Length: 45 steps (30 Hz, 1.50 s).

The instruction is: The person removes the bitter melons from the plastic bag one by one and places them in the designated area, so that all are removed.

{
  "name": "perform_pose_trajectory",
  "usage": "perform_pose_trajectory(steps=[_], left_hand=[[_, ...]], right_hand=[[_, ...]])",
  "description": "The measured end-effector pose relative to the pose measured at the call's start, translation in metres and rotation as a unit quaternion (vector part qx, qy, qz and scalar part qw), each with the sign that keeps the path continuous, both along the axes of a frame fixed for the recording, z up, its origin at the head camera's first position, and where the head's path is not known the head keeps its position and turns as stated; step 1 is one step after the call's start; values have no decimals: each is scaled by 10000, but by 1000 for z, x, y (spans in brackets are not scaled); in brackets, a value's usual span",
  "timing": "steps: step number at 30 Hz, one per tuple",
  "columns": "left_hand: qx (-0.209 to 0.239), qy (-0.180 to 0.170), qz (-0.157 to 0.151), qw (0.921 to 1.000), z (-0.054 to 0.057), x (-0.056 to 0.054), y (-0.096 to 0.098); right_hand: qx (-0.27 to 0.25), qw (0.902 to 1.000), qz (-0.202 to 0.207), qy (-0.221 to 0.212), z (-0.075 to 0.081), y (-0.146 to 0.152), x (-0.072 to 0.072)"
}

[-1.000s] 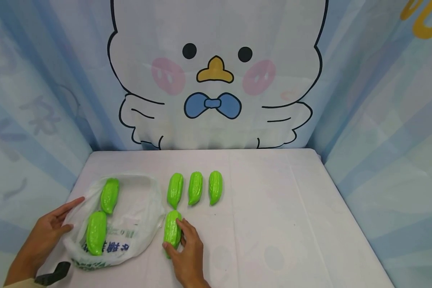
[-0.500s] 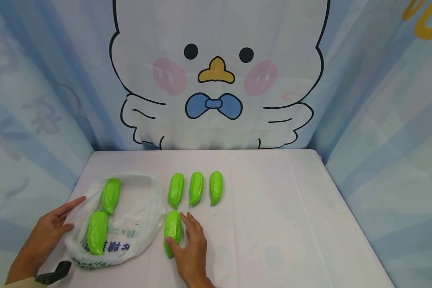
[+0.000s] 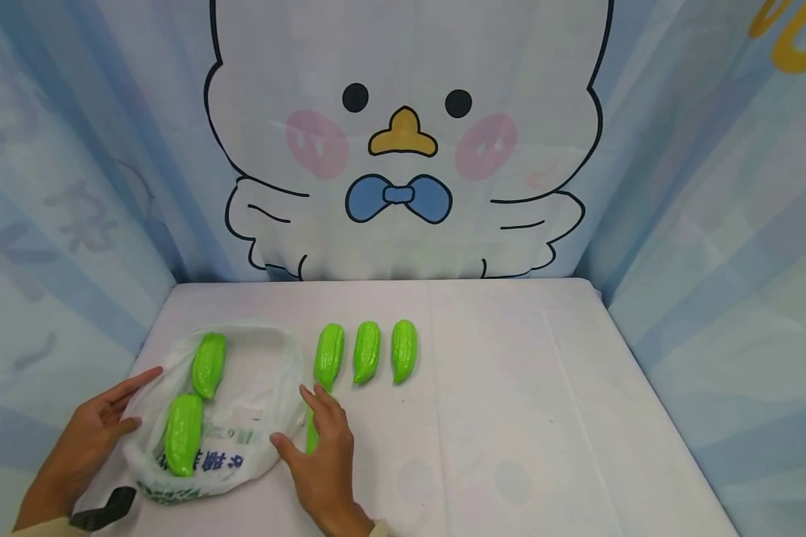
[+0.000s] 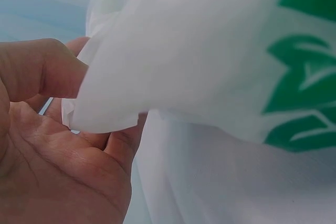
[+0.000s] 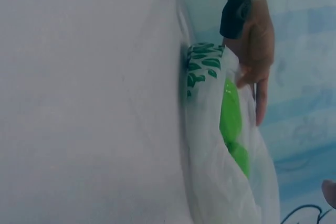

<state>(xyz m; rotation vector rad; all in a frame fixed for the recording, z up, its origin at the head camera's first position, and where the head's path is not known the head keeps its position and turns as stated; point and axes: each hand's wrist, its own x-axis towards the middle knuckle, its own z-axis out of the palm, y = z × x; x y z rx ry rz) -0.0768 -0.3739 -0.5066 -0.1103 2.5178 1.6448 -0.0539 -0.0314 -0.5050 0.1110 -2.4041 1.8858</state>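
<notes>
left hand (image 3: 99,424) in a pinch, one finger stretched forward, right hand (image 3: 325,459) loosely spread, thumb apart from fingers

A glossy, plastic-like finish is noted on the green pods (image 3: 183,435), their surfaces lightly ridged. The bag (image 4: 178,61) is formed of thin, translucent, creased plastic film. The worktop (image 3: 497,388) is covered in matt, faintly creased cloth; smooth printed cloth is used for the backdrop (image 3: 403,242).

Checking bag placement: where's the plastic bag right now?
In the head view, the plastic bag lies at the left of the table, between the left hand, which holds its rim, and the right hand.
</notes>
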Motion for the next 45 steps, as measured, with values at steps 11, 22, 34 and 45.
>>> perform_pose_trajectory(steps=[11,22,34,45], left_hand=[[-18,26,-41,10000,-1,2,0],[-19,470,-129,9988,-2,0,-3],[167,499,-90,9986,-1,-1,-1],[389,343,-166,9985,1,0,-4]], right_hand=[[-113,9976,667,155,7,-49,-2],[554,9900,1141,610,8,-85,-10],[1352,9775,1410,794,-6,-116,-22],[1679,9685,1679,747,-15,-131,-25]])
